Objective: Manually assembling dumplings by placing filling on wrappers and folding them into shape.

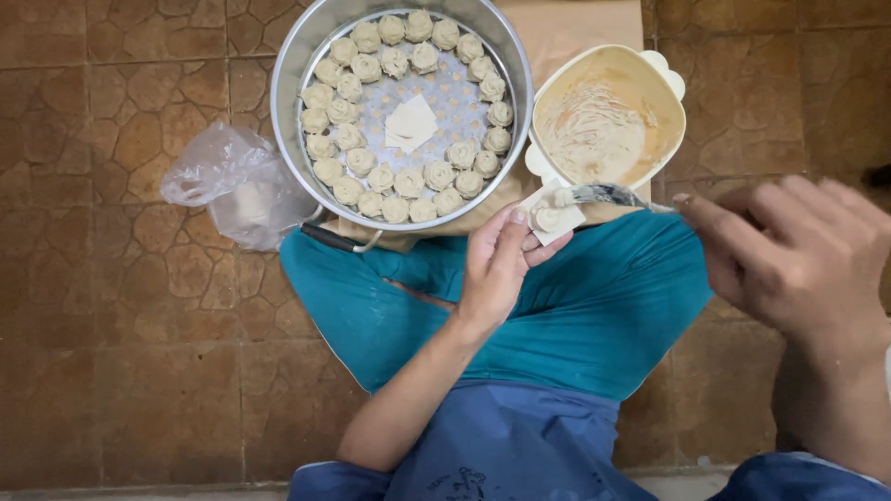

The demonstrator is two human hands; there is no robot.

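- Seen from above, a person sits cross-legged on a brown stone-patterned tile floor (121,371), wearing teal trousers (594,306) and a blue top (501,445).
- The left hand (497,264) is raised palm-up over the lap. Its fingers (548,249) curl upward and cradle a small square white dough wrapper (551,215) with a lump of pale filling on it; the thumb rests along the wrapper's near edge.
- The right hand (789,250) sits at the right edge, blurred. Its fingers are pressed together, pinching the handle of a thin metal spoon-like utensil (608,196).
- The utensil's long axis runs nearly level, left to right. Its working tip points left and touches the filling on the wrapper; the handle end points right into the hand.
- Just beyond the wrapper stands a cream-coloured, rounded-square plastic tub (608,116), smeared inside with pale beige filling paste. It is close beside the utensil, with nothing between them.
- Left of the tub, touching or nearly so, is a large round metal steamer pan (306,56) with a perforated floor. Shaped pale dumplings (408,182) line its inner wall in about two rings, and a few flat white wrappers (410,122) lie at the centre.
- A crumpled clear plastic bag (227,181) lies on the floor against the pan's left side.
- Brown paper (566,28) lies under the pan and tub.
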